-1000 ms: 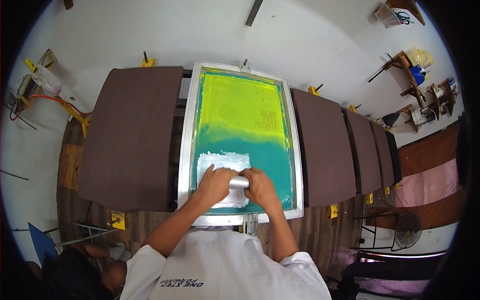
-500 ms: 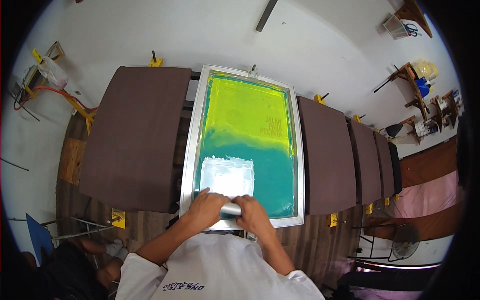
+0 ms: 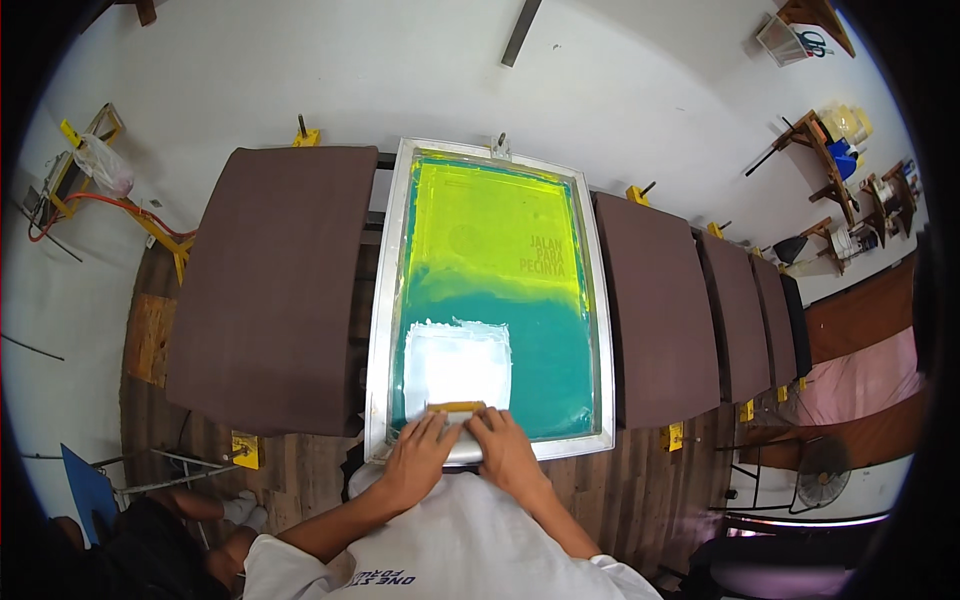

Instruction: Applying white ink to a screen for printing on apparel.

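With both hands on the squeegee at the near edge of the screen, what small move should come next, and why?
Probably lift the yellow-edged squeegee slightly off the green mesh. Left hand and right hand hold it at the near end of the aluminium-framed screen, and the white ink patch lies wholly beyond it.

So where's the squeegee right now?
In the head view, the squeegee lies at the near end of the screen frame, below the white ink patch, under both hands.

A rectangular, aluminium-framed printing screen (image 3: 497,290) lies at the centre, its mesh yellow-green toward twelve o'clock and teal toward six, with a white ink patch (image 3: 457,365), while what may be a plastic bag (image 3: 102,165) hangs at ten o'clock.
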A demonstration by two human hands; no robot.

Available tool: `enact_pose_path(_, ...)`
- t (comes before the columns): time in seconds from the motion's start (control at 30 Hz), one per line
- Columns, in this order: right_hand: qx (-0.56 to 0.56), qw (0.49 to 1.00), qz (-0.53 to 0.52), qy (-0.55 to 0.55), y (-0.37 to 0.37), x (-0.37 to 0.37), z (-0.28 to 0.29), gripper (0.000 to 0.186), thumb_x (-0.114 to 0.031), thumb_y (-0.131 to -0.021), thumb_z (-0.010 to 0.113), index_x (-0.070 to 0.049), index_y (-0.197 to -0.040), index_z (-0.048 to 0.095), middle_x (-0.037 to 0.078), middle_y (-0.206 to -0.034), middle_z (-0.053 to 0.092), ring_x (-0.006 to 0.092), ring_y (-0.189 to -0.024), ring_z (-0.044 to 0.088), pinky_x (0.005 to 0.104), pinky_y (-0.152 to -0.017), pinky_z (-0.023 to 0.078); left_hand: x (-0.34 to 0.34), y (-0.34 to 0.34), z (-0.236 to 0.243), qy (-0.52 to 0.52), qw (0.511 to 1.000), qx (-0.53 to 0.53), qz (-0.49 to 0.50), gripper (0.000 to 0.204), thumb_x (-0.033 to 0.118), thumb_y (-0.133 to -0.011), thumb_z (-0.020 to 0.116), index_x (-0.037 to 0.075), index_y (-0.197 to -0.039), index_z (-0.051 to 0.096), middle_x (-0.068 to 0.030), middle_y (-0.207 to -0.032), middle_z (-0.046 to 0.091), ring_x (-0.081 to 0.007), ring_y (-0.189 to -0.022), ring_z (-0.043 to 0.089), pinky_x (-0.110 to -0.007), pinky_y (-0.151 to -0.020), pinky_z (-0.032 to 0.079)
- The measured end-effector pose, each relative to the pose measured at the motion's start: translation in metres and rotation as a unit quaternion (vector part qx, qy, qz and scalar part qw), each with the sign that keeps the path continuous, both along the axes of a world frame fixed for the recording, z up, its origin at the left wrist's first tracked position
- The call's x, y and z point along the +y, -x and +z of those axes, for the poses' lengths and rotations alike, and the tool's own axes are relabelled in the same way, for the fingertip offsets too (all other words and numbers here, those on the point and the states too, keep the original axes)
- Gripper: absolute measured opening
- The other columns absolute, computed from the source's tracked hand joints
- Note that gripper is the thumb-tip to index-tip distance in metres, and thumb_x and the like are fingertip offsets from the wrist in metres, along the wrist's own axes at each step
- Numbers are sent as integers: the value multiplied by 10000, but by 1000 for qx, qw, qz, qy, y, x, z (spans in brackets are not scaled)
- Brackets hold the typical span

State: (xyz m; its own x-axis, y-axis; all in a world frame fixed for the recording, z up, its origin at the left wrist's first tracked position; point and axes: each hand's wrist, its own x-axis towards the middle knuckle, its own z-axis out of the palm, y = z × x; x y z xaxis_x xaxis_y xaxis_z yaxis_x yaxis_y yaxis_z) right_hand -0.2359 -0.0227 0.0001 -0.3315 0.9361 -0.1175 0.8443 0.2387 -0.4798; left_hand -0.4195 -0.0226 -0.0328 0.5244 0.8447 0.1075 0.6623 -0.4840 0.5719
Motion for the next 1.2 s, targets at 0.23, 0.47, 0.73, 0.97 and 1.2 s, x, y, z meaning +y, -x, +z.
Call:
enact_pose_path(0.23,-45,999,5,7,-8,42,26,502,37,-624,655,-74,-1114,646,139,-1064,655,368,-995,613,454,-845,520,47,-5,21,46,997,-67,2,527,-100,-682,605,18,-1195,633,-210,-1168,652,-347,-1112,612,-435,-986,446)
enact_pose_path(0.47,-39,997,-37,-49,-11,82,-7,483,14,-646,669,-41,-1125,645,177,-1044,640,387,-995,593,452,-847,521,96,-13,-3,-15,995,-100,9,383,-106,-747,523,1,-1088,662,-184,-1090,669,-355,-1046,612,-460,-902,446)
enact_pose_path(0.73,10,1000,-22,-7,-5,7,6,596,43,-585,701,-30,-1170,611,187,-1128,609,395,-1037,569,443,-909,502,17,0,14,10,999,-20,-24,484,-73,-742,578,4,-1217,622,-215,-1261,601,-344,-1183,573,-460,-1048,395)
enact_pose_path(0.97,-44,998,12,-36,-1,78,12,468,21,-638,662,-65,-1098,676,133,-1038,669,351,-986,623,445,-811,539,76,0,19,4,995,-92,26,409,-125,-729,546,-19,-1107,660,-220,-1080,667,-378,-990,632,-468,-907,456)
enact_pose_path(1.2,-15,999,16,-29,-4,37,-4,581,39,-594,703,-58,-1157,600,145,-1204,590,358,-1091,560,437,-908,504,27,-5,-12,-61,998,-9,33,497,-101,-727,578,-26,-1217,606,-263,-1288,577,-396,-1165,592,-464,-984,459)
